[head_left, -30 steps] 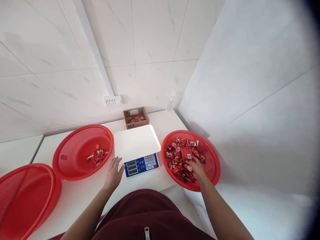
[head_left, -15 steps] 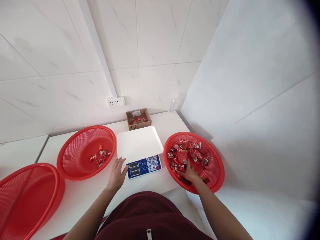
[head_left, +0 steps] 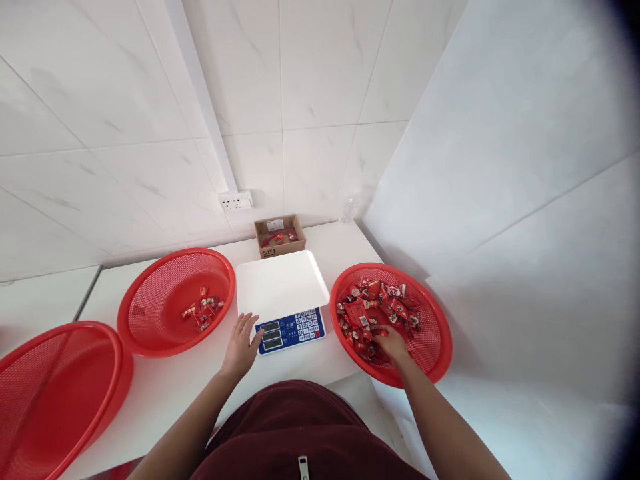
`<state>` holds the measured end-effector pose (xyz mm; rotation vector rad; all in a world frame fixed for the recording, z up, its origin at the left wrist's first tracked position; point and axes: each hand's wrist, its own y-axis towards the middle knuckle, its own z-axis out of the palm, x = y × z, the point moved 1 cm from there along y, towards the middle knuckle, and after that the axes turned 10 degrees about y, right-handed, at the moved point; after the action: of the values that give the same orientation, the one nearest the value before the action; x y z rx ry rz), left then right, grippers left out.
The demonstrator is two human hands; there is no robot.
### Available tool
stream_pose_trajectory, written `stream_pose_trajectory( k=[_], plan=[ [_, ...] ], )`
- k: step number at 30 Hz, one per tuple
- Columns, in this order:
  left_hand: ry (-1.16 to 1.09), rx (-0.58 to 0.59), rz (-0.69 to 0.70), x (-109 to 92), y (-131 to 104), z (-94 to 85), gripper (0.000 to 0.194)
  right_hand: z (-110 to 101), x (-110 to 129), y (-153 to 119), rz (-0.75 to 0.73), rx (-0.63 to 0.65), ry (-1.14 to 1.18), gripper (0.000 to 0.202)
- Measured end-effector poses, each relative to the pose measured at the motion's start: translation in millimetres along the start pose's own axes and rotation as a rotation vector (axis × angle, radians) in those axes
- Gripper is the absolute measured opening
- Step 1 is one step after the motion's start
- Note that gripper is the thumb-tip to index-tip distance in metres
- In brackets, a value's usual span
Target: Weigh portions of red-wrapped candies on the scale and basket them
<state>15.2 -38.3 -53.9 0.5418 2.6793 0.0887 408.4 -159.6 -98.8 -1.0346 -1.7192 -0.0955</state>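
My right hand (head_left: 393, 343) is inside the right red basket (head_left: 443, 333), its fingers closed on a small red snack packet (head_left: 382, 331) that is mostly hidden by them. Around it lie several more red packets (head_left: 397, 307), and a larger red packet with a white label (head_left: 357, 315) sits just left of my fingertips. My left hand (head_left: 241, 348) lies open, fingers spread, at the left front corner of a weighing scale (head_left: 280, 287). The scale has a bare white pan and a blue keypad panel (head_left: 291, 331).
Another red basket (head_left: 140, 347) left of the scale holds a few red packets (head_left: 205, 310). A further red basket (head_left: 113, 393) stands at the far left. Behind the scale are a cardboard box (head_left: 281, 248) with red packets and a clear plastic bottle (head_left: 347, 210) near the wall.
My right hand has drawn slightly up and right among the packets, and its fingers have closed. The labelled packet has shifted a little left. My left hand keeps its place by the scale.
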Motion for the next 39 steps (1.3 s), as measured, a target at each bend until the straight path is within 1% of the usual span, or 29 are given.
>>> stream_pose_trajectory(
  k=[3, 4, 6, 8, 9, 11, 13, 15, 17, 19, 21, 24, 26, 28, 30, 31, 33, 36, 37, 39],
  plan=[
    [-0.012, -0.006, -0.008, 0.4, -1.8, -1.8, 0.036, -9.7, 17.2, -0.9, 0.061, -0.006, 0.148, 0.028],
    [-0.019, -0.008, -0.010, 0.0, -2.5, -2.3, 0.035, -9.4, 26.9, -3.0, 0.069, 0.019, 0.233, 0.026],
    [-0.033, -0.007, -0.008, -2.5, -3.1, -3.0, 0.033, -0.8, 51.9, -9.5, 0.099, 0.124, 0.458, 0.025],
    [-0.041, 0.000, 0.002, -7.2, -2.8, -3.7, 0.031, 19.6, 81.3, -18.3, 0.156, 0.273, 0.681, 0.026],
    [-0.043, 0.004, 0.009, -10.1, -2.3, -4.1, 0.031, 33.8, 96.1, -22.9, 0.184, 0.338, 0.746, 0.025],
    [-0.043, 0.014, 0.024, -15.6, -1.4, -5.3, 0.031, 67.3, 122.9, -31.6, 0.228, 0.434, 0.808, 0.022],
    [-0.041, 0.021, 0.033, -19.1, -1.6, -7.3, 0.031, 103.0, 143.3, -38.5, 0.261, 0.528, 0.839, 0.017],
    [-0.037, 0.019, 0.030, -19.0, -4.2, -10.2, 0.031, 134.1, 156.1, -42.4, 0.261, 0.620, 0.836, 0.013],
    [-0.026, 0.010, 0.012, -14.2, -9.2, -13.7, 0.031, 155.8, 161.9, -43.4, 0.252, 0.681, 0.790, 0.012],
    [0.001, 0.006, -0.019, -5.0, -16.1, -17.3, 0.031, 167.2, 163.1, -42.0, 0.251, 0.699, 0.723, 0.015],
    [0.061, 0.008, -0.054, 7.5, -23.0, -20.9, 0.033, 170.9, 162.6, -39.4, 0.242, 0.690, 0.667, 0.019],
    [0.203, 0.021, -0.113, 29.2, -29.3, -26.2, 0.037, 169.6, 161.8, -36.3, 0.224, 0.668, 0.630, 0.026],
    [0.294, 0.055, -0.169, 43.0, -29.1, -29.7, 0.040, 166.9, 161.2, -36.4, 0.191, 0.655, 0.586, 0.033],
    [0.356, 0.095, -0.222, 54.4, -25.2, -33.3, 0.042, 161.9, 159.1, -37.3, 0.127, 0.634, 0.524, 0.041],
    [0.388, 0.124, -0.247, 61.9, -19.0, -36.6, 0.043, 152.1, 153.9, -36.4, 0.042, 0.587, 0.471, 0.046],
    [0.396, 0.135, -0.253, 64.2, -15.5, -37.9, 0.043, 144.7, 149.6, -34.2, -0.004, 0.546, 0.454, 0.047],
    [0.404, 0.150, -0.264, 66.5, -8.9, -39.2, 0.043, 124.0, 137.0, -25.0, -0.109, 0.422, 0.410, 0.047],
    [0.401, 0.130, -0.288, 66.0, -2.4, -37.2, 0.041, 81.5, 108.4, -1.8, -0.265, 0.170, 0.260, 0.046],
    [0.393, 0.108, -0.285, 64.8, -1.3, -35.4, 0.040, 66.4, 96.6, 6.2, -0.286, 0.094, 0.171, 0.047],
    [0.365, 0.053, -0.254, 61.0, -0.4, -30.6, 0.039, 40.0, 71.3, 18.9, -0.261, -0.012, -0.017, 0.047]
  ],
)
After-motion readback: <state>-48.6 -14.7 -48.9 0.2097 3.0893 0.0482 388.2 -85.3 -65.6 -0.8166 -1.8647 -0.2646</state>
